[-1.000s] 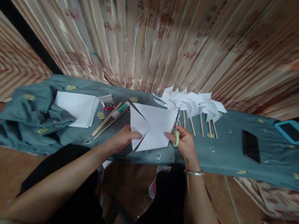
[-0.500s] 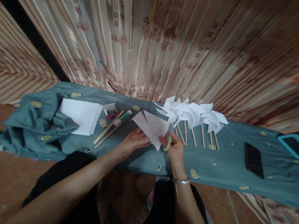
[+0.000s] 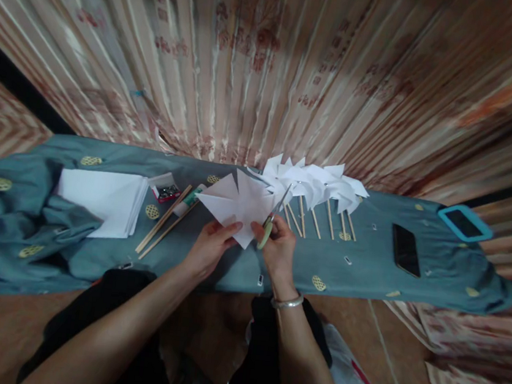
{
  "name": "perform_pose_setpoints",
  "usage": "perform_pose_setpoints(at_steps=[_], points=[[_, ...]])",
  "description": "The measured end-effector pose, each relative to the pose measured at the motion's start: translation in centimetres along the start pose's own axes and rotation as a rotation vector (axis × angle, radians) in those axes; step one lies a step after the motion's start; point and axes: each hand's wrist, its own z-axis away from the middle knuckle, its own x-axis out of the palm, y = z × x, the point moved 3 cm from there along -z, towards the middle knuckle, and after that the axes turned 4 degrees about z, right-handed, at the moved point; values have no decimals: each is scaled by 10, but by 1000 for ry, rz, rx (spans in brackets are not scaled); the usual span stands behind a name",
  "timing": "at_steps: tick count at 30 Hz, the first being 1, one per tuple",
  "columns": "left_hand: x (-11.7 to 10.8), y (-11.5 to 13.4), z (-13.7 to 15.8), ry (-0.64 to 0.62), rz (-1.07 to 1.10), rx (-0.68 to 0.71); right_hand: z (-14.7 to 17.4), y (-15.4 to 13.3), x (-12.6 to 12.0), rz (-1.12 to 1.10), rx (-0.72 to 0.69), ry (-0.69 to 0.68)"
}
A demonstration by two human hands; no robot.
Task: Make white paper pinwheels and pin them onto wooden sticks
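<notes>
A white sheet of paper (image 3: 239,202) with slits cut in from its edges is held up over the cloth, in front of me. My left hand (image 3: 212,244) pinches its lower left part, the thumb lying on top. My right hand (image 3: 276,244) has scissors (image 3: 266,233) with pale green handles in its fingers, the blades pointing up and away from me. The right thumb also touches the paper's lower right edge. Just beyond, several white paper pinwheels (image 3: 312,183) on wooden sticks lie in an overlapping row.
On the green cloth (image 3: 227,278) at left lie stacked white paper (image 3: 98,198), a small box of pins (image 3: 165,189), wooden chopsticks (image 3: 163,218) and a glue stick (image 3: 189,201). At right are a dark phone (image 3: 405,250) and a blue-framed tablet (image 3: 465,223). A pleated curtain (image 3: 234,60) hangs behind.
The paper has been turned and now shows more of its spread, slit shape. Both hands appear further left, and the whole view has shifted; the scissors stay in my right hand.
</notes>
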Motion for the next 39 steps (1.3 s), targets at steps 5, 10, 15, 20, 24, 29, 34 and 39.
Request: perform_pose_setpoints(at_steps=[5,10,15,20,24,29,34,39], points=[[1,3,1,13,51,0,1,-2,-2,-138,42,3],[7,5,4,15,37,46,9,-13,-4,-199,60,-5],[8,6,2,16,1,159,17,-20,-5,-211,50,-47],[5,4,0,15,-41,244,20,-18,-7,-243,52,-54],[8,3,2,2,-101,269,23,-14,-10,-269,86,-31],[8,5,5,22,-168,299,28,-13,-12,-254,65,-19],[3,9,4,-5,-195,336,29,-13,-9,-197,20,3],[-2,11,3,3,-183,354,31,-13,-5,-164,-3,17]])
